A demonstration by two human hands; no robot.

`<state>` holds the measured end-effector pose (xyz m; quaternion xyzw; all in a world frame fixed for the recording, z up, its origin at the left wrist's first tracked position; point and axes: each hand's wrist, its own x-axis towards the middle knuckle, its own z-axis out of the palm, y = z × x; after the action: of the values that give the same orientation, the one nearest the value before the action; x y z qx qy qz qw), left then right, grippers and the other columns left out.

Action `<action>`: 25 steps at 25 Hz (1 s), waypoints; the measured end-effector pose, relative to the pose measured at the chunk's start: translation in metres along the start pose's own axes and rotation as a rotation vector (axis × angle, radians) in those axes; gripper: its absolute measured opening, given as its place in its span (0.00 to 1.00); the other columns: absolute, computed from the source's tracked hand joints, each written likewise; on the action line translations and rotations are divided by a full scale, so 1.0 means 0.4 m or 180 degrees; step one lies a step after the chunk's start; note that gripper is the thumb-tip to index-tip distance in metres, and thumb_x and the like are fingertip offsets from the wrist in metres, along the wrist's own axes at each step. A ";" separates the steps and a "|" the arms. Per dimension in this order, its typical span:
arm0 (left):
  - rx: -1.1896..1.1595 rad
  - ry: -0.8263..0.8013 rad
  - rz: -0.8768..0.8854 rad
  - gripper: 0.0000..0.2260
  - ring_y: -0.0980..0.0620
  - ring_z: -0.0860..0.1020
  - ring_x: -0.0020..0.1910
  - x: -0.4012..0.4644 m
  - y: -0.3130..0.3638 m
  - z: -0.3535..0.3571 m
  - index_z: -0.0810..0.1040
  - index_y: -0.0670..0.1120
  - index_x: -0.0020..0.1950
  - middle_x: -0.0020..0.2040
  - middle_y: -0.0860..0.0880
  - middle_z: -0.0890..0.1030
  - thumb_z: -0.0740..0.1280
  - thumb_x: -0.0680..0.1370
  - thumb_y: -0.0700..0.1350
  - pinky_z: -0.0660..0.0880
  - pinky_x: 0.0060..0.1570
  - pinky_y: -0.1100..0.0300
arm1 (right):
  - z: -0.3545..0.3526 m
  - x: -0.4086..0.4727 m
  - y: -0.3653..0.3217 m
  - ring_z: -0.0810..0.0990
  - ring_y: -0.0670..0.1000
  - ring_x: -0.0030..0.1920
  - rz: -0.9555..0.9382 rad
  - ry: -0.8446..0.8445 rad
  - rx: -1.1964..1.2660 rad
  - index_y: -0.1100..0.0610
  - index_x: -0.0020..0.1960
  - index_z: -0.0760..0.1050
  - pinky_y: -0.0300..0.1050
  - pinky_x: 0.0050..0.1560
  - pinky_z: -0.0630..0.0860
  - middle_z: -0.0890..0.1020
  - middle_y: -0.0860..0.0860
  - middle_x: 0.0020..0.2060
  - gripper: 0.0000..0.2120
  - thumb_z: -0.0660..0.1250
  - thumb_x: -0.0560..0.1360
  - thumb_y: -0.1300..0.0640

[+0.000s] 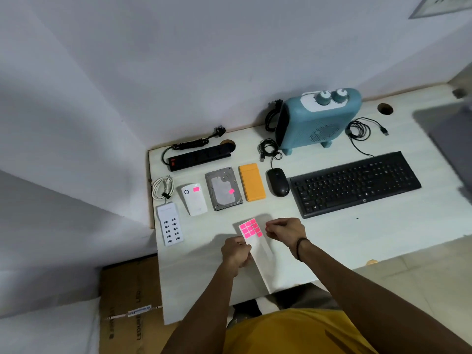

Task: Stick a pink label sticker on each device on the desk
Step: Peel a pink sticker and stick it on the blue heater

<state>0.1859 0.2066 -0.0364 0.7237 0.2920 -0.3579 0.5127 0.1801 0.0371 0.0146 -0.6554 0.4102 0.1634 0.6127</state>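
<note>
My left hand (236, 254) grips the left edge of a white sticker sheet (263, 261) that carries several pink labels (250, 228) at its top end. My right hand (286, 232) has curled fingers at the sheet's right edge; its fingertips seem to pinch a pink label, too small to be sure. A white power bank (195, 200) and a grey hard drive (223, 189) each bear a pink label. The white USB charger (169, 224), orange device (252, 182), black mouse (278, 182), black keyboard (355, 183), black power strip (200, 157) and blue heater (318, 118) show none.
The white desk (332, 233) stands in a wall corner. A coiled white cable (162, 187) lies at its left edge, and black cables (358, 130) lie beside the heater. Cardboard boxes (130, 302) sit on the floor at the left.
</note>
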 end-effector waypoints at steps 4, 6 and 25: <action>0.0299 -0.0042 0.0103 0.06 0.47 0.87 0.40 0.019 0.065 0.067 0.82 0.46 0.45 0.44 0.43 0.86 0.69 0.75 0.36 0.84 0.36 0.57 | -0.077 0.028 0.002 0.88 0.54 0.41 -0.0037 0.0169 0.0085 0.57 0.37 0.86 0.50 0.52 0.83 0.87 0.54 0.37 0.03 0.76 0.64 0.61; 0.0517 0.0055 0.0151 0.08 0.45 0.87 0.39 0.028 0.089 0.089 0.79 0.47 0.42 0.44 0.42 0.85 0.69 0.74 0.34 0.85 0.38 0.53 | -0.113 0.057 -0.004 0.88 0.55 0.41 -0.0032 0.0234 -0.0036 0.56 0.38 0.86 0.52 0.52 0.84 0.87 0.54 0.37 0.05 0.77 0.63 0.62; 0.1315 0.0777 0.1582 0.05 0.50 0.85 0.48 0.110 0.525 0.195 0.87 0.48 0.49 0.49 0.49 0.87 0.73 0.74 0.45 0.81 0.55 0.52 | -0.217 0.329 -0.336 0.84 0.54 0.39 -0.0306 -0.0210 0.0302 0.60 0.39 0.85 0.48 0.49 0.83 0.86 0.61 0.42 0.03 0.78 0.67 0.66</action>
<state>0.3599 0.0710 0.0228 0.8987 0.0874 -0.1844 0.3881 0.3345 -0.1006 0.0272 -0.6389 0.3652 0.1356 0.6634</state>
